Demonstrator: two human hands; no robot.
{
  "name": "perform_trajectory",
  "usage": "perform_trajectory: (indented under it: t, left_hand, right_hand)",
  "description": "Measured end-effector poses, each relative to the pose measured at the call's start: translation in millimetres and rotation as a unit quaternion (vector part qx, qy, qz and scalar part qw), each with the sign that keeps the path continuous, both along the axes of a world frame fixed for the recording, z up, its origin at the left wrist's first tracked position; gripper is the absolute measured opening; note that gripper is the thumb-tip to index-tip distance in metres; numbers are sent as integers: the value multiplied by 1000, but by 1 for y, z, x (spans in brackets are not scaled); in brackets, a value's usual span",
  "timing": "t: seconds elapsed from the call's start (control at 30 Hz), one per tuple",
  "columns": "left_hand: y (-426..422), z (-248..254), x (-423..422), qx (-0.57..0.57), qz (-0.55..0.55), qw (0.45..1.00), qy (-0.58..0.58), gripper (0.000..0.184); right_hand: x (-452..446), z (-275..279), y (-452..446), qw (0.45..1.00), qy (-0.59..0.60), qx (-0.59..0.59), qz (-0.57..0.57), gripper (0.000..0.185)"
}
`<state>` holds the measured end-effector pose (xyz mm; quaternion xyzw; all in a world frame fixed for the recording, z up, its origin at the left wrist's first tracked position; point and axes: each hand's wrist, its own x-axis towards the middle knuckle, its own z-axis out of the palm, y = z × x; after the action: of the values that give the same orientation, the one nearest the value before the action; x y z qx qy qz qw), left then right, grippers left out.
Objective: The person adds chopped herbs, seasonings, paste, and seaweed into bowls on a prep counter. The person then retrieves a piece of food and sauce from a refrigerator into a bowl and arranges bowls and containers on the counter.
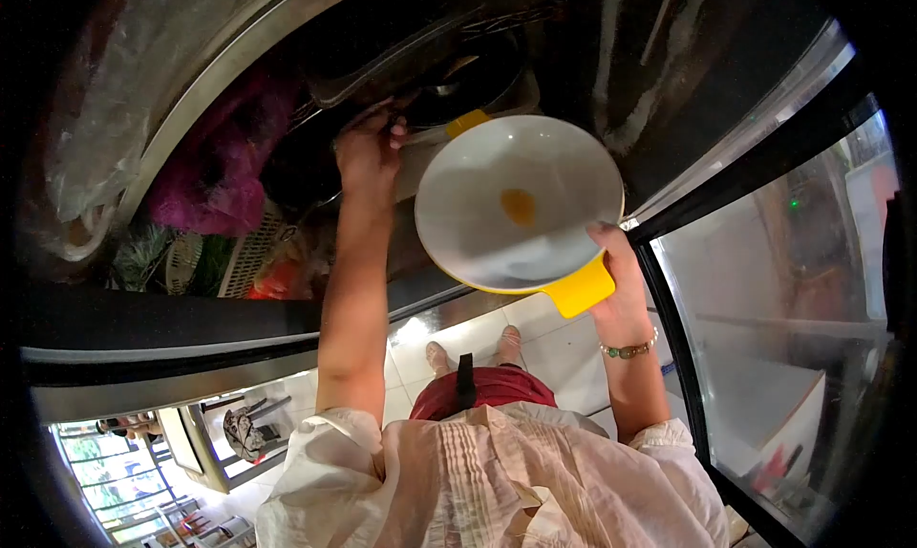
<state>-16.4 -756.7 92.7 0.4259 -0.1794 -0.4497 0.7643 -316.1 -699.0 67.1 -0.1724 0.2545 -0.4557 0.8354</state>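
My right hand (621, 285) grips a round white bowl (478, 180) with yellow handles, by the handle nearer my body. The bowl is tilted so its inside faces me, and a yellow-orange patch shows at its middle. Deeper in, my left hand (368, 147) reaches into the dark cabinet, its fingers curled beside a dark round pan (492, 85). Shadow hides whatever those fingers close on. The bowl's far handle is close to the pan's near side.
A purple plastic bag (215, 161), a pale slotted basket (250, 252) and a red packet (282, 276) sit left of my forearm. Clear plastic (110, 99) hangs at upper left. A black-framed glass door (764, 290) stands at my right. Below are floor tiles (544, 309).
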Motion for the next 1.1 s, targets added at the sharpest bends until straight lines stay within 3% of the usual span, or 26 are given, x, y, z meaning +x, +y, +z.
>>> perform_trajectory:
  t: [0.1,0.2,0.23,0.33,0.43,0.63,0.7,0.73,0.8,0.9,1.1]
  left_hand:
    - [16,16,-8,7,-6,1000,-26,19]
    - [45,35,-27,-1,-53,998,-20,20]
    - [52,38,-32,18,-43,998,-36,29]
    - [72,23,-23,29,-112,992,-48,30]
    - [92,28,-44,38,-97,991,-80,26]
    - [114,22,-57,60,-106,978,-168,24]
    - [119,20,-58,45,-98,954,-281,24]
    - [121,22,-59,45,-101,953,-281,24]
    - [126,26,-60,40,-114,896,-427,24]
    - [126,28,-64,-20,-90,849,-520,25]
    - [126,40,-80,-61,-48,840,-538,24]
  right_hand:
    - [11,3,-7,1000,-9,-6,10,21]
    - [14,3,-7,1000,-20,-9,-7,19]
    - [16,5,-7,1000,-9,-5,-20,19]
    - [21,6,-6,999,1,22,-39,18]
    - [17,0,-6,1000,-9,-1,-23,18]
    - [6,-6,-3,998,-46,-33,-21,31]
    - [4,-2,-1,997,-61,-38,-23,31]
    - [3,1,-1,996,-76,-43,-24,32]
    - [-1,4,1,996,-82,-35,-24,33]
    - [-5,0,3,996,-84,-35,-20,34]
    - [-11,-6,3,995,-93,-36,-27,35]
